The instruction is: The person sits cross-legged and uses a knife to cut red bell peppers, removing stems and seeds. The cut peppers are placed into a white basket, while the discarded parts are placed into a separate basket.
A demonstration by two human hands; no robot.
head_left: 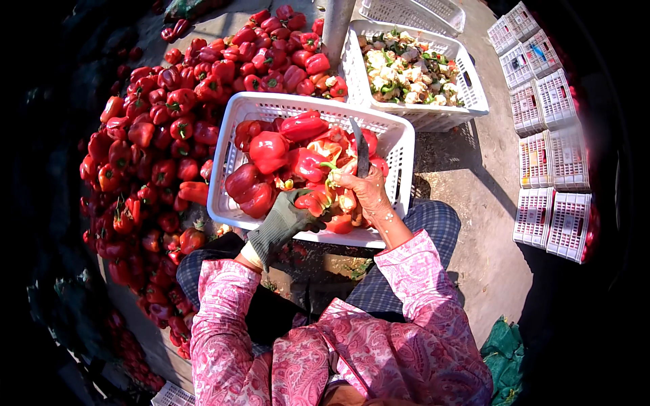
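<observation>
The person sits w/ a white slatted crate (223, 203) on the lap, about half full of red bell peppers, some whole, some already cut open. The left hand (281, 223), in a dark green-grey glove, is closed round one red pepper (310, 201) at the crate's near edge. The right hand (369, 193), bare, grips a knife (361, 154) w/ the blade pointing up and away, right above that pepper; the fingers are wrapped tight on the handle. Judging by how things lie, the work is somewhere in the middle: a second white crate (474, 101) further off holds a good heap of pale cores, seeds and green stem bits (so plenty of peppers look already trimmed), but a very large pile of whole peppers (156, 135) on the ground to the left and ahead looks untouched, prob. the bulk of the job. Stacks of empty white crates (552, 162) stand well apart at the right, and a green mesh sack (504, 358) lies by the person's right knee. The pepper in hand looks partly cut, though the fingers hide the cut itself.
</observation>
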